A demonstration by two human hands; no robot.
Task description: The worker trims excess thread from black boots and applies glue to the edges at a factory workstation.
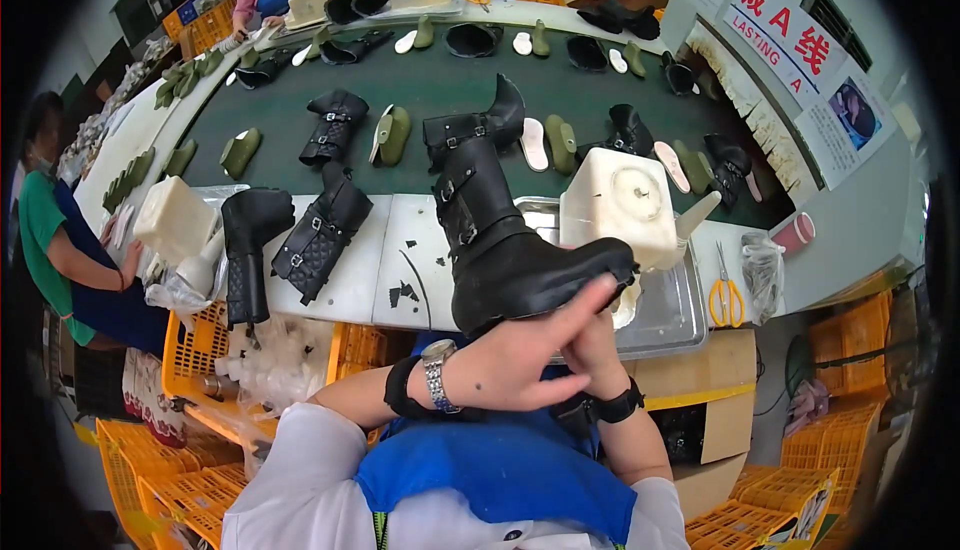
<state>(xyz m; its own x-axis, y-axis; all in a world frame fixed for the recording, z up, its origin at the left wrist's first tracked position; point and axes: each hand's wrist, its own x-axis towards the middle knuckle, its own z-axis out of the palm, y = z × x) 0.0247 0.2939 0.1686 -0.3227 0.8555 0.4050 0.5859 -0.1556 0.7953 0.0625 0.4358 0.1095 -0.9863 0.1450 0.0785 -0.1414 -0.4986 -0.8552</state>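
Note:
A tall black boot [530, 275] with buckled straps is in front of me, its shaft leaning up and away and its toe to the right. My left hand [520, 355], with a watch at the wrist, lies against the near side of the toe. Its index finger is stretched along the toe and its thumb stands apart. Behind it, my right hand [597, 350] reaches up under the toe and appears to grip the boot; its fingertips are mostly hidden. Just beyond the toe stands a cream-coloured plastic container [620, 205] in a clear tray [680, 325].
Orange-handled scissors [725, 290] and a plastic bag [763, 275] lie at the right. Two black boots [322, 235] [255, 250] lie left, near black scraps [403, 293]. Boots, green shoe lasts and pale insoles sit on the green belt [420, 80]. Other people work around the table.

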